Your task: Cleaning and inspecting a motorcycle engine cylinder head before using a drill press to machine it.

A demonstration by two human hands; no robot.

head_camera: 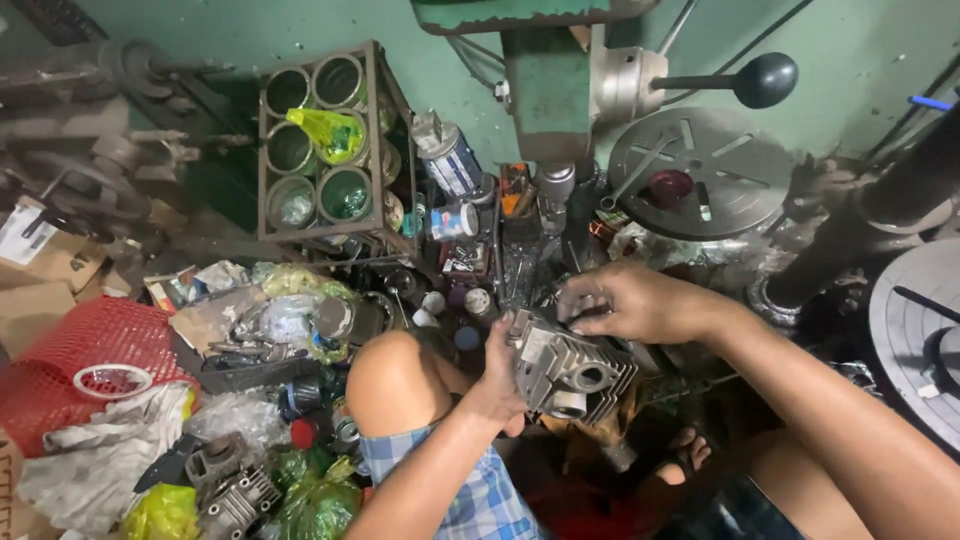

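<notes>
Near the middle, over the lap: a grey finned metal cylinder part (572, 372) is held by both hands above the floor, between the bare knee (392, 380) and the drill press base.
Left hand: the left hand (497, 385) comes from the near side and its fingers are closed around the left side of the finned part, the thumb on its top edge.
Right hand: the right hand (625, 300) comes from the right; its fingers are curled down on the far top edge of the same part, gripping it.
Part position: it is tilted, a round port facing the camera, fins to the right.
Far middle: a green drill press (550, 90) stands with a black ball handle (764, 80) to the right and a round slotted metal plate (700, 170) below it.
Far left: a metal rack (325, 145) holds round cans, one with a yellow-green bag (330, 132).
Near left: a red plastic basket (85, 365) lies beside rags and bags; other finned metal parts (228, 490) lie on the floor.
Clothing: blue checked shorts (470, 495) cover the near leg.
</notes>
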